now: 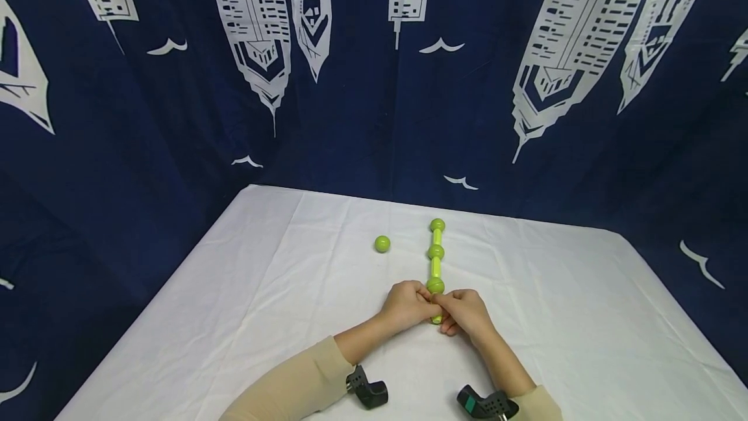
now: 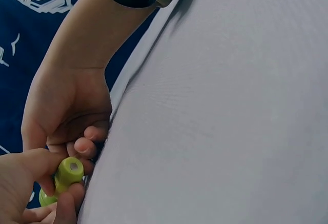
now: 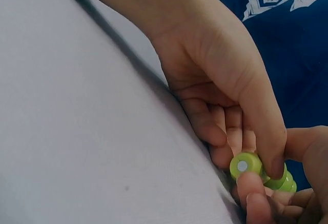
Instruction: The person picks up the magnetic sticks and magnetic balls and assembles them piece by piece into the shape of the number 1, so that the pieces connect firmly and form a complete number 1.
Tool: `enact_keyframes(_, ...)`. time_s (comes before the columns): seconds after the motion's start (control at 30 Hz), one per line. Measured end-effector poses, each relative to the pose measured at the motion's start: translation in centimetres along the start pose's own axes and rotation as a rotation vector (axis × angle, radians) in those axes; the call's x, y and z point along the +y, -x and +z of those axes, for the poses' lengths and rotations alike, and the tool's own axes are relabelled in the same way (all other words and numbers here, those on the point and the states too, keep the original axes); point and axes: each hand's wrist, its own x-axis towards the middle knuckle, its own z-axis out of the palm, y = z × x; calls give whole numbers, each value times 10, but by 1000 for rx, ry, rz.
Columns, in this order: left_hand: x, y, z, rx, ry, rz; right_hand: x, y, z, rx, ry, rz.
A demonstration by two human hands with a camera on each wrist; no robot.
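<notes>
A straight chain of green balls joined by short light-green rods lies on the white table; its middle ball [image 1: 436,251] sits between two rods. At the near end, my left hand [image 1: 404,306] and right hand [image 1: 465,312] meet around the last rod [image 1: 436,319], just below the near ball [image 1: 435,285]. Both hands pinch this rod with thumb and fingers, hiding most of it. In the left wrist view, the rod's free end [image 2: 72,168] points outward with a small pale round inset. A separate green ball [image 1: 382,243] lies left of the chain.
A white cloth covers the table [image 1: 292,258], whose far edge meets a dark blue curtain [image 1: 362,128] printed with pale buildings and birds. Black wrist devices [image 1: 368,388] sit at both sleeve ends.
</notes>
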Motion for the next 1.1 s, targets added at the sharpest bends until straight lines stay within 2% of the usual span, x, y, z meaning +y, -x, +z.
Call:
enact_keyframes(0.1, 1, -3, -4, -59, -9, -25, 2, 0, -1, 1, 9, -13)
enact_keyframes(0.23, 4, -8, -16, -162, -4, -89, 2, -1, 0, 16, 39, -38)
enact_keyframes(0.3, 5, -10, -22, -187, -7, -111, 2, -1, 1, 24, 55, -43)
enact_keyframes(0.37, 5, -13, -29, -176, 1, -129, 2, -1, 2, 32, 68, -42)
enact_keyframes(0.5, 3, -20, -43, -57, 7, -123, 2, -2, 3, 46, 89, -38)
enact_keyframes(0.73, -4, -32, -74, 278, -142, -36, 1, -1, 4, 55, 109, -37)
enact_keyframes(0.83, -10, -37, -82, 378, -154, 2, 1, -1, 4, 56, 108, -38)
enact_keyframes(0.93, -15, -42, -87, 421, -186, 23, 1, -2, 3, 59, 106, -40)
enact_keyframes(1.1, -21, -48, -91, 412, -242, 22, 1, -4, 3, 62, 105, -36)
